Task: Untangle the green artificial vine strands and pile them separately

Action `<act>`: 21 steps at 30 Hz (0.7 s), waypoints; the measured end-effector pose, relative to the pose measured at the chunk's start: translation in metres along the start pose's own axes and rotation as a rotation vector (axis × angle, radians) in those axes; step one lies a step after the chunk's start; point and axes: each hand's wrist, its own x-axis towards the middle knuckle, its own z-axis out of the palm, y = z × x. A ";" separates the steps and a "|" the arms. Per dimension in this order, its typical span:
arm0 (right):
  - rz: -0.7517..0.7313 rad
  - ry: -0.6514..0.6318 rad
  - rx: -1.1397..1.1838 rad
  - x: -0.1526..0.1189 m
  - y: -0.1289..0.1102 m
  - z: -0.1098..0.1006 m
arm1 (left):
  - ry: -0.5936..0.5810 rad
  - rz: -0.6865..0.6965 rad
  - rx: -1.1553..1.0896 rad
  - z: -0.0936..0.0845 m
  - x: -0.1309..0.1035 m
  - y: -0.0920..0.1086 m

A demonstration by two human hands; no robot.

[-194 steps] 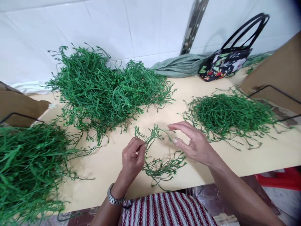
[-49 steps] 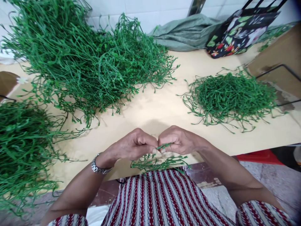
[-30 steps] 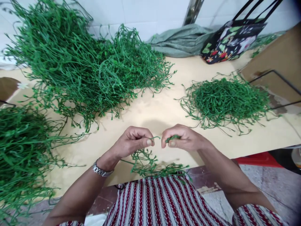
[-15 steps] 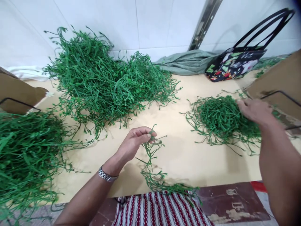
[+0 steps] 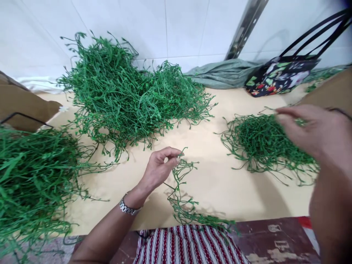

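Head cam: only lettering is pale characters on the floral bag (image 5: pixel 280 79), back right; looks like "NZ", too soft to confirm.

Left hand (image 5: pixel 159 168): front middle, over tabletop (image 5: pixel 225 187), back of hand toward camera, silver watch (image 5: pixel 128 208) on wrist. Thumb + index pinched together on 1 thin green strand (image 5: pixel 178 176); small gap inside the finger loop. Strand hangs down toward a loose green bunch (image 5: pixel 192 216) at the near edge, by the striped shirt (image 5: pixel 187 245).

Right hand (image 5: pixel 310 128): raised over the right pile (image 5: pixel 255 139), forearm coming up from lower right, slight blur. Thumb and index point left, tips close; can't tell if they grip a stem.

2 more green piles: back pile (image 5: pixel 132 95) near the wall, left pile (image 5: pixel 30 176) at tabletop's left end.
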 end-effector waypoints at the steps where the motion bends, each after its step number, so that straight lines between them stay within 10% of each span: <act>1: -0.075 -0.074 0.197 -0.005 -0.033 0.004 | 0.010 -0.012 -0.015 0.001 0.000 0.000; 7: -0.319 -0.516 0.756 -0.029 -0.155 0.047 | -0.001 0.059 -0.001 0.008 -0.002 0.005; 21: -0.027 -0.521 1.108 -0.063 -0.165 0.078 | 0.018 -0.142 -0.222 0.014 -0.002 0.010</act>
